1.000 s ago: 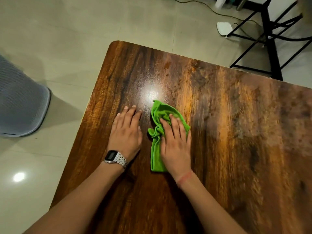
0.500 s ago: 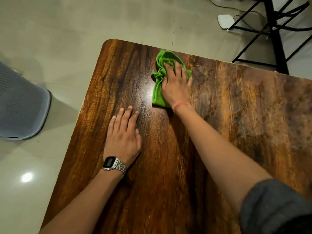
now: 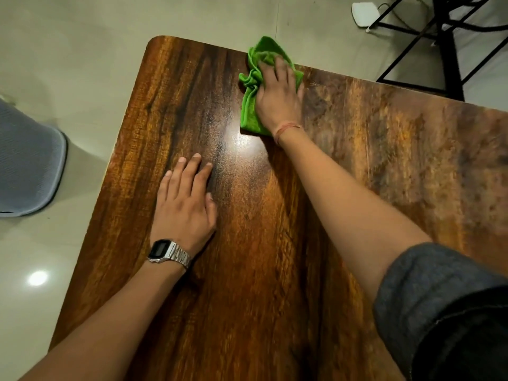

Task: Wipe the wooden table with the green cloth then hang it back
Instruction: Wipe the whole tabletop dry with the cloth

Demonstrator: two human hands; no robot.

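A crumpled green cloth (image 3: 251, 105) lies at the far edge of the dark wooden table (image 3: 275, 243), its tip reaching over that edge. My right hand (image 3: 279, 99) presses flat on the cloth, arm stretched out, and covers the cloth's right half. My left hand (image 3: 185, 202) rests flat on the bare wood nearer to me, left of centre, fingers straight and together, a metal watch on its wrist.
A grey mesh chair (image 3: 27, 166) stands on the tiled floor left of the table. Beyond the far edge, at the upper right, a black metal frame (image 3: 450, 50) stands with a white device (image 3: 365, 13) and cables on the floor.
My right hand has pushed the green cloth away from me, from beside my left hand out to the table's far edge. My left hand has stayed flat in place.
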